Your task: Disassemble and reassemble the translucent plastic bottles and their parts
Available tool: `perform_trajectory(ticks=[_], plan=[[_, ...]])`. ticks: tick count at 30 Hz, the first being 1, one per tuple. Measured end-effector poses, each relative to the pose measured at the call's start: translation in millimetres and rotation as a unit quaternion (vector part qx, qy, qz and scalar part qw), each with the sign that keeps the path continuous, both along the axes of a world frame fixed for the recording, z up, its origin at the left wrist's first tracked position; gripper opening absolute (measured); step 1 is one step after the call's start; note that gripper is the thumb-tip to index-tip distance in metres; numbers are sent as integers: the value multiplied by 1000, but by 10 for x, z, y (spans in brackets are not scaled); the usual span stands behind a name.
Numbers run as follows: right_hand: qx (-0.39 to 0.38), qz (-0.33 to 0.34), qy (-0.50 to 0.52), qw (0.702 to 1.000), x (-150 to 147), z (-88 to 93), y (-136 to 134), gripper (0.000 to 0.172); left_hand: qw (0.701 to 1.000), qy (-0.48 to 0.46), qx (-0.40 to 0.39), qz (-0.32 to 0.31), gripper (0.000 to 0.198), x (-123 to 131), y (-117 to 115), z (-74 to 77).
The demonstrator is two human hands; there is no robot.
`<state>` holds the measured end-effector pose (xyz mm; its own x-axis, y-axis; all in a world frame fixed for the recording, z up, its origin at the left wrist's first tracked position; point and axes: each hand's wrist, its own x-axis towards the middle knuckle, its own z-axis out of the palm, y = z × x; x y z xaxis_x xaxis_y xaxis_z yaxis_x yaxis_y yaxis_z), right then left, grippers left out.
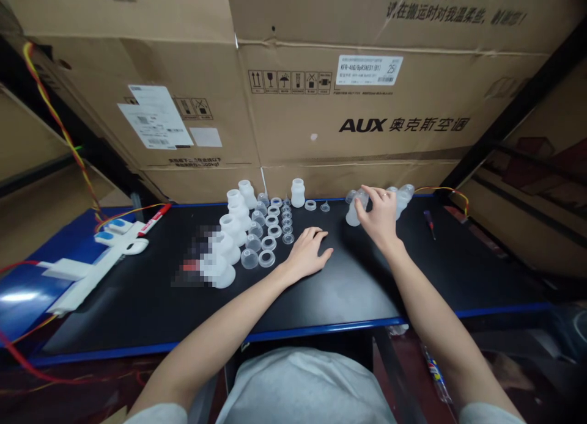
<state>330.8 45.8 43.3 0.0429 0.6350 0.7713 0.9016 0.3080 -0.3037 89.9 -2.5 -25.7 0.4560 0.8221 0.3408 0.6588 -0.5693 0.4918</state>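
Beside the right fingers (373, 193), a white bottle (352, 216)

The cardboard (293, 127) reads "AUX 奥克斯空调", its right-hand label (369, 70) "25" and a code starting "KFR-46G".

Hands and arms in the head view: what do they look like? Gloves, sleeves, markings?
Left hand and right hand: ungloved. Forearms bare, slender, no cables or watch visible. Pale grey sleeves, plain where seen, matching the shirt. A glint on a right finger may be a ring.
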Motion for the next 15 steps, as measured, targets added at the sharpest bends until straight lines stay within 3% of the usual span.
perform_trajectory(ticks=[4,7,12,15], plan=[[-18,-109,-27,994,46,23,-16,43,999,25,23,-5,36,10,-6,-30],[-27,-146,-29,989,96,31,-3,46,999,30,26,-5,37,12,-4,-43],[15,-164,-20,986,126,-29,50,48,999,28,41,-7,36,5,3,-67],[30,-105,-31,994,-37,-156,62,43,998,29,48,-8,35,8,7,-76]])
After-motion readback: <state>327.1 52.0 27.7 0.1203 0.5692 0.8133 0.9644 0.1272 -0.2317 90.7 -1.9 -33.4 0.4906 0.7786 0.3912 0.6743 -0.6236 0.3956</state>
